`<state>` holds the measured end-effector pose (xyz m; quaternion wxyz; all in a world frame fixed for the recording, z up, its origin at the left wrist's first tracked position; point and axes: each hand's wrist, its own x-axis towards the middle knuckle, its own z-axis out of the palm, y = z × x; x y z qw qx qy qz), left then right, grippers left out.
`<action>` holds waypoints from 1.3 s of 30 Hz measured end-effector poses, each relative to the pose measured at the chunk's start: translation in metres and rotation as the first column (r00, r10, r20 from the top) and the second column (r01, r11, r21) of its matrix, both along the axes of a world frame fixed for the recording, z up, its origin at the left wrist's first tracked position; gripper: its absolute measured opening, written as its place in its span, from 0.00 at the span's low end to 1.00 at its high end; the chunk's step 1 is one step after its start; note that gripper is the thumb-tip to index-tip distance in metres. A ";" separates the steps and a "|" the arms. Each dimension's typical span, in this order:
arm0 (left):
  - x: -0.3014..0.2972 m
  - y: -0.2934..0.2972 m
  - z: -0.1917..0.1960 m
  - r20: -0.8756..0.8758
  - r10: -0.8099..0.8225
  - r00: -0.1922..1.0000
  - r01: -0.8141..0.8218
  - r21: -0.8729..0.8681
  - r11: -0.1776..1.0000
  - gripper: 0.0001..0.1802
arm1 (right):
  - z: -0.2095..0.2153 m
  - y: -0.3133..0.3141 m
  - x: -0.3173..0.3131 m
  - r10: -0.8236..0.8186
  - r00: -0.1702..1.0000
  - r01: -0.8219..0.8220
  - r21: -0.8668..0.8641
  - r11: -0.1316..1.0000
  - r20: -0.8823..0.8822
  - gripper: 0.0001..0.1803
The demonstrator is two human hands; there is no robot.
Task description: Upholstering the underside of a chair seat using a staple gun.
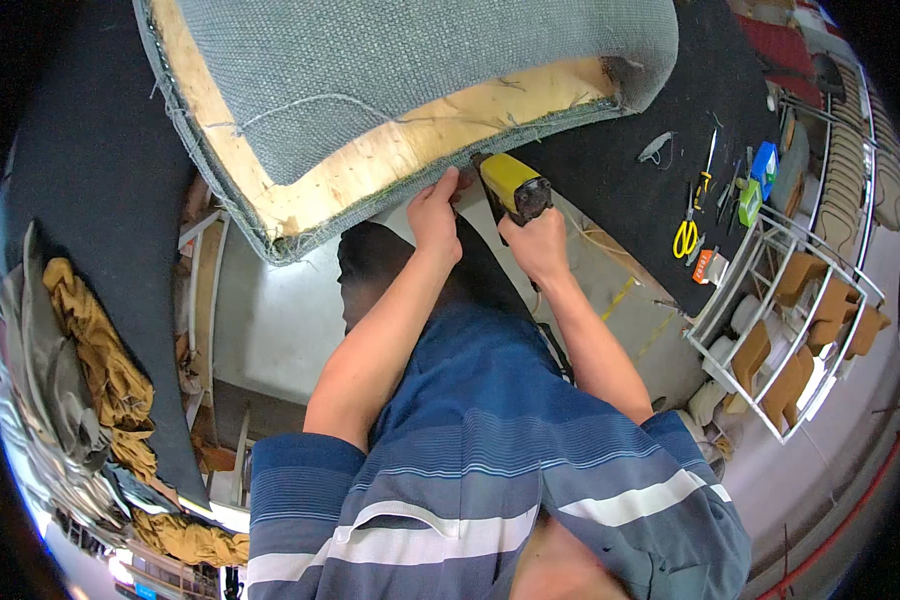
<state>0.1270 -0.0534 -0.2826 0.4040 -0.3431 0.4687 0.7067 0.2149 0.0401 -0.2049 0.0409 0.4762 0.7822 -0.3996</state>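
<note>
Upholstered piece (450, 50): grey woven fabric, with a band of bare wood (355, 195) exposed along its near and left margins. It sits in front of the person, its far side out of view. Near-left corner juts over the pale floor (270, 310); near-right corner lies above the right black surface (595, 165). Rim frayed; a loose thread trails across the fabric.

Right hand (538, 245): fingers wrapped firmly round the handle of a yellow-and-black power tool (508, 180), nose pointed at the near rim. Contact between nose and rim: cannot tell.

Left hand (435, 215): fingertips at the same rim, just left of the nose, little room between. Whether they pinch the fabric, cannot tell.

Clearance: below both forearms, a gap of floor separates the left black surface (80, 130) from the right one, the person standing in it. To the right of the tool, a stretch of black surface lies open before the yellow-handled scissors (685, 240). Beyond them, blue box (765, 165) and green box (750, 203) near the outer edge; orange-and-white box (708, 267) by the near corner, a white metal rack (736, 388) close alongside.
</note>
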 end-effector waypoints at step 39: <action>-0.008 -0.034 0.004 -0.023 -0.022 1.000 0.020 -0.070 0.997 0.12 | -0.013 -0.031 0.000 -0.085 0.996 0.085 -0.015 0.996 -0.017 0.14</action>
